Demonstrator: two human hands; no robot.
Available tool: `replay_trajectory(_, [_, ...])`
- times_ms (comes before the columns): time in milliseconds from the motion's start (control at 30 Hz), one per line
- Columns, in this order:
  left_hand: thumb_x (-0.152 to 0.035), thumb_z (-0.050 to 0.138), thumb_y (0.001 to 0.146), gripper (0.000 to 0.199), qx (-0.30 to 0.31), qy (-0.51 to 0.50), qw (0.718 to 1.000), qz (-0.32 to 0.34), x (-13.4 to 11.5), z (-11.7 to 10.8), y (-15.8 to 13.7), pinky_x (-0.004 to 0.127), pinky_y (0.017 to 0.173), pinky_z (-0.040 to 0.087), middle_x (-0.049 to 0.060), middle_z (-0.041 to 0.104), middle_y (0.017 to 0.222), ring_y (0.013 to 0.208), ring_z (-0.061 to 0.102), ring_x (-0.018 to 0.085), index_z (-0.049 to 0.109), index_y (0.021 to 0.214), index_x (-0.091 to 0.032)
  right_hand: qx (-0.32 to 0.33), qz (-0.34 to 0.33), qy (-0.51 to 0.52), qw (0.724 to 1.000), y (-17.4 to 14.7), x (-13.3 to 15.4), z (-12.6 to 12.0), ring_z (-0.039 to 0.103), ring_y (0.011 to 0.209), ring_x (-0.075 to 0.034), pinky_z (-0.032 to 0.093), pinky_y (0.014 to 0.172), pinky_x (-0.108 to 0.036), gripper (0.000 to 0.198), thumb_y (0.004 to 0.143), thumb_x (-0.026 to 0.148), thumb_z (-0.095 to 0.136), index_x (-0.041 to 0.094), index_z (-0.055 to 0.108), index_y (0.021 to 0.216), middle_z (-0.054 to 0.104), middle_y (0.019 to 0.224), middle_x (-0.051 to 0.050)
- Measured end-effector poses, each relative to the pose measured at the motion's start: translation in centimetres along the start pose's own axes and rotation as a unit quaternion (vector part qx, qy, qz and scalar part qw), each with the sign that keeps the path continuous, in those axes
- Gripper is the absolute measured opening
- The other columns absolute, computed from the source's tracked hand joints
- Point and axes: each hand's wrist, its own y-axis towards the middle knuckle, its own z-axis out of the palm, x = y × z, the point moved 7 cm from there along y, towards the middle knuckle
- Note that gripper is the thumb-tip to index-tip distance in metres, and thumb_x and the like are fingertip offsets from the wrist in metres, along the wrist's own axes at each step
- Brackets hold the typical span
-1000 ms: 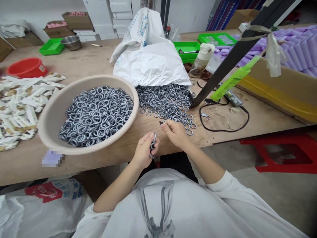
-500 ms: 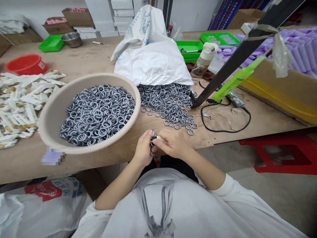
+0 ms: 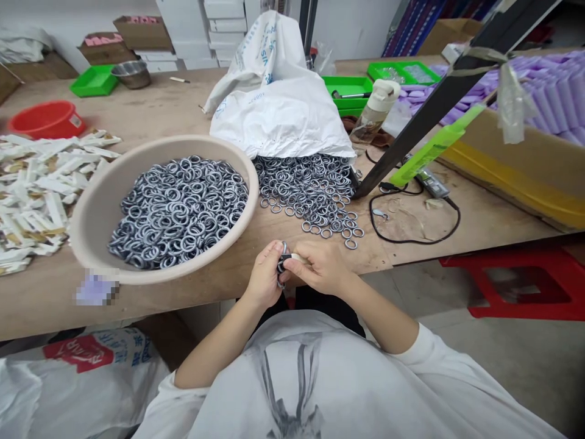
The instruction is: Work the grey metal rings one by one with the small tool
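My left hand is closed around a grey ring, holding it just past the table's front edge. Pinched in my right hand is a small tool with a pale handle and a dark end, which meets the ring; its exact kind is too small to make out. Left of my hands stands a beige basin full of similar rings. More loose rings spill from a white sack onto the table in front of me. My fingers partly cover the ring and the tool.
White strips lie heaped at the left beside a red bowl. A slanted black post rises at the right, near a black cable and a bottle. A red stool stands below the table.
The dark end of the tool has shifted slightly against the ring. Both hands stay almost in place, and the whole view has moved very slightly.
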Motion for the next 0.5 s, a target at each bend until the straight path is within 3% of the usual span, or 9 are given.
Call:
replay_trajectory(167, [-0.048, 0.079, 0.071, 0.043, 0.018, 0.009, 1.0, -0.003, 0.3, 0.0, -0.2, 0.013, 0.035, 0.024, -0.007, 0.042, 0.056, 0.043, 0.031, 0.004, 0.05, 0.07, -0.017, 0.022, 0.03, 0.011, 0.999, 0.0, -1.0, 0.3, 0.042, 0.058, -0.012, 0.024, 0.058, -0.028, 0.045, 0.099, 0.049, 0.043, 0.021, 0.044, 0.064, 0.049, 0.06, 0.002])
replay_trajectory(333, [-0.048, 0.075, 0.075, 0.042, 0.065, 0.066, 0.996, 0.003, 0.5, 0.2, -0.7, 0.013, 0.037, 0.022, -0.003, 0.046, 0.056, 0.045, 0.033, 0.003, 0.051, 0.066, -0.015, 0.013, 0.214, -0.104, 0.971, 1.3, -6.5, -0.6, 0.048, 0.059, -0.015, 0.023, 0.057, -0.028, 0.048, 0.1, 0.053, 0.04, 0.021, 0.05, 0.066, 0.054, 0.061, 0.0])
replay_trajectory(500, [-0.047, 0.074, 0.073, 0.037, 0.01, 0.074, 0.997, -0.006, 0.5, -1.4, 0.4, 0.016, 0.037, 0.018, -0.003, 0.053, 0.058, 0.038, 0.033, 0.002, 0.059, 0.076, -0.014, 0.063, 0.201, -0.248, 0.945, 5.0, -8.2, 0.9, 0.063, 0.087, -0.023, 0.032, 0.063, -0.027, 0.034, 0.097, 0.052, 0.051, 0.022, 0.065, 0.102, 0.069, 0.104, -0.008])
